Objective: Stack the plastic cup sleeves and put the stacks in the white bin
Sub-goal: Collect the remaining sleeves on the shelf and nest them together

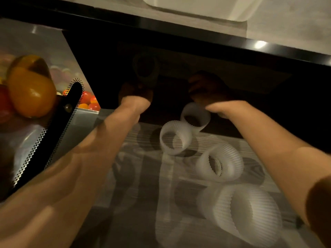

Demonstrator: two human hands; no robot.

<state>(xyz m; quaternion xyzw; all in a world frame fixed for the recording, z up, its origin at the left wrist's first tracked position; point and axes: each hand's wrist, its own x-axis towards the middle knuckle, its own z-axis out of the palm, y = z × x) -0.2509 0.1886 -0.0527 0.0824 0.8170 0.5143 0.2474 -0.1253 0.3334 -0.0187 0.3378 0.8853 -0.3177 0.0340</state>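
Both my bare arms reach under the black edge of a tabletop, toward ribbed, translucent white cup sleeves. These are short open tubes, tipped on their sides. Four lie in a loose line below the black edge, running from just under it out toward me, on a grey striped surface blurred by motion. A fifth sleeve shows only dimly in the shadow beneath the edge, just beyond my left grip. I cannot tell whether that grip has hold of it. My right grip is in the same darkness, beside the sleeve closest to the edge, and I cannot tell how far it is open or whether it touches anything. One white bin stands above the edge on the pale tabletop. Left of the edge are a black perforated metal strip, one large orange fruit-like shape and a heap of red and orange balls.
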